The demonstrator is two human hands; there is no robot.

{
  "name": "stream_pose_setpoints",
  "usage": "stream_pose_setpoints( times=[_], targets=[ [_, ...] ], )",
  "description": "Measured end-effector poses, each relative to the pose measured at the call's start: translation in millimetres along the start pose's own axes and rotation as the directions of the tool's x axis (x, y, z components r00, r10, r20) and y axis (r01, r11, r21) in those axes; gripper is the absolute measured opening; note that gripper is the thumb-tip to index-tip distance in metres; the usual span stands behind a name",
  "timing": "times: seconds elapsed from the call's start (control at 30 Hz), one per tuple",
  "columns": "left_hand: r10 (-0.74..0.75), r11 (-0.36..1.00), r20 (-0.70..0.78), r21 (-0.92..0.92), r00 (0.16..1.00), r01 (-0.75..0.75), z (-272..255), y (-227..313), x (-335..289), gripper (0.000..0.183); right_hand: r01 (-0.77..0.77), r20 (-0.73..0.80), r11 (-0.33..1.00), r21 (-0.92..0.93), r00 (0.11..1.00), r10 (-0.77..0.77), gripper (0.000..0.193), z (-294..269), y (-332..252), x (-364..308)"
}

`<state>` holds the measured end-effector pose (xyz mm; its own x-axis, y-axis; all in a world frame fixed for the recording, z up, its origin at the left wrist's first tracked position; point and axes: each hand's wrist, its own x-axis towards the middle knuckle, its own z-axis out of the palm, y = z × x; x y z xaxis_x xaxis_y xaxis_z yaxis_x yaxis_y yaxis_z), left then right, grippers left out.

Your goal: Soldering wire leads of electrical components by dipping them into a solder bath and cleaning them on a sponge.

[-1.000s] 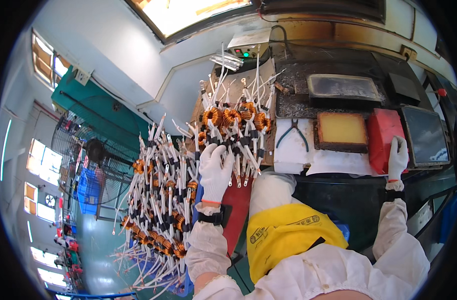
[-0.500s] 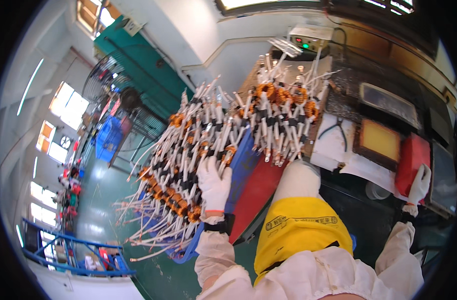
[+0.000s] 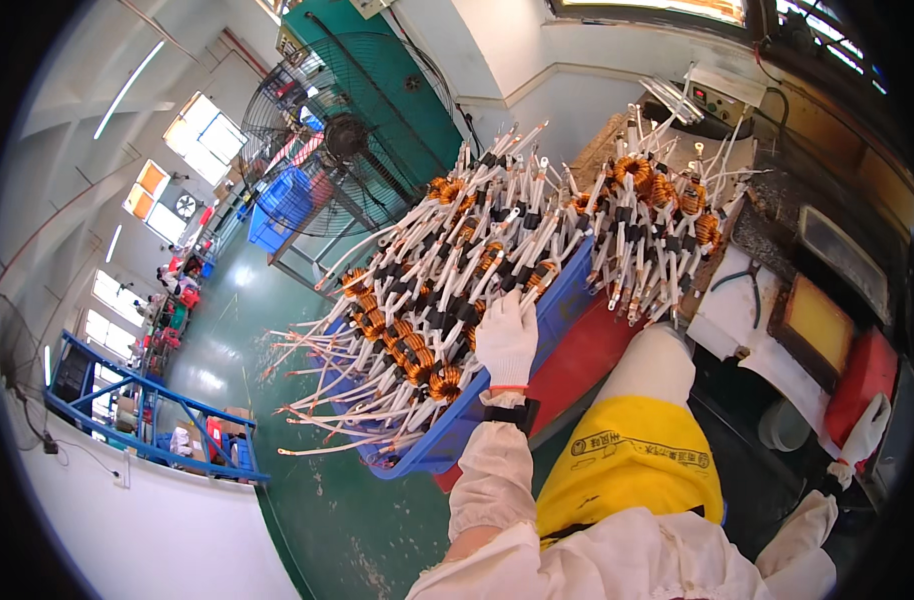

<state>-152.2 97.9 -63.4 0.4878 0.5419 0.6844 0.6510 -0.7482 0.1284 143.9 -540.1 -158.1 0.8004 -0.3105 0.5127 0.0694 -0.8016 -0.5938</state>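
Observation:
My left hand (image 3: 507, 342), in a white knit glove, reaches into a dense pile of copper-wound ring coils (image 3: 444, 382) with white-sleeved leads and black bands. Its fingers are drawn together around a coil lead at the pile's right side; the fingertips are partly hidden among the wires. Under the pile is a blue plastic crate (image 3: 455, 432). At the far right, my gloved right hand (image 3: 863, 436) lies against the near end of a red block-shaped thing (image 3: 863, 385), fingers stretched out and holding nothing that shows.
More coils (image 3: 657, 225) stand on the bench beyond the crate. Pliers (image 3: 749, 290) lie on white paper, left of a framed yellow-topped block (image 3: 817, 325). A power unit (image 3: 715, 98) sits at the back. A large caged fan (image 3: 347, 135) stands at the left.
The view has swung left, so the scene sits further right. My left hand's spread fingers have drawn together on the pile. My right hand has moved toward the red block's near end.

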Motion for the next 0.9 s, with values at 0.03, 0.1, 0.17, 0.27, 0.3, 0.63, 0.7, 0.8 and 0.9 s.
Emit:
stream_pose_setpoints(
  times=[0.03, 0.1, 0.17, 0.27, 0.3, 0.63, 0.7, 0.8, 0.9],
  targets=[
    [-0.002, 1.000, 0.004, 0.002, 1.000, 0.002, -0.1, -1.9, 0.1, 0.021, 0.002, 0.004, 1.000, 0.001, 1.000, -0.002, 0.043, 1.7, -3.0, -1.3],
    [-0.021, 1.000, 0.048, 0.016, 0.999, 0.020, 0.4, -0.1, 1.5, 0.021, 0.031, -0.029, 0.999, -0.016, 0.999, -0.031, 0.043, 1.6, -8.3, -1.4],
    [-0.022, 1.000, 0.040, 0.020, 0.999, 0.021, 0.9, 1.0, 1.7, 0.021, 0.043, -0.031, 0.999, 0.003, 0.999, -0.043, 0.043, 1.7, -6.7, -1.0],
    [-0.022, 1.000, 0.039, 0.009, 0.999, 0.022, 2.1, -0.4, 1.7, 0.021, 0.050, -0.033, 0.998, 0.025, 0.998, -0.049, 0.042, 2.2, -7.4, -1.4],
    [-0.021, 1.000, 0.044, -0.005, 0.999, 0.021, 2.1, -1.3, 1.8, 0.022, 0.045, -0.033, 0.999, 0.029, 0.998, -0.044, 0.041, 2.6, -8.7, -1.6],
    [-0.284, 0.580, -0.039, -0.802, 0.958, 0.139, -122.1, 24.8, 35.3, 0.032, 0.060, -0.085, 0.998, 0.012, 0.995, -0.059, 0.035, -8.5, -37.1, -14.4],
    [-0.117, 0.693, -0.313, -0.706, 0.943, -0.148, -161.7, 5.5, 49.4, 0.036, 0.068, -0.119, 0.997, -0.030, 0.990, -0.071, 0.033, -20.8, -56.4, -18.7],
    [0.106, 0.629, -0.621, -0.562, 0.776, -0.536, -266.0, 23.9, 95.3, 0.037, 0.025, -0.116, 0.999, 0.023, 0.993, -0.022, 0.034, -21.1, -70.3, -20.6],
    [0.084, 0.629, -0.598, -0.589, 0.797, -0.508, -241.6, 17.5, 94.8, 0.037, 0.073, -0.124, 0.996, 0.052, 0.990, -0.066, 0.032, -14.2, -79.5, -22.4]
  ],
)
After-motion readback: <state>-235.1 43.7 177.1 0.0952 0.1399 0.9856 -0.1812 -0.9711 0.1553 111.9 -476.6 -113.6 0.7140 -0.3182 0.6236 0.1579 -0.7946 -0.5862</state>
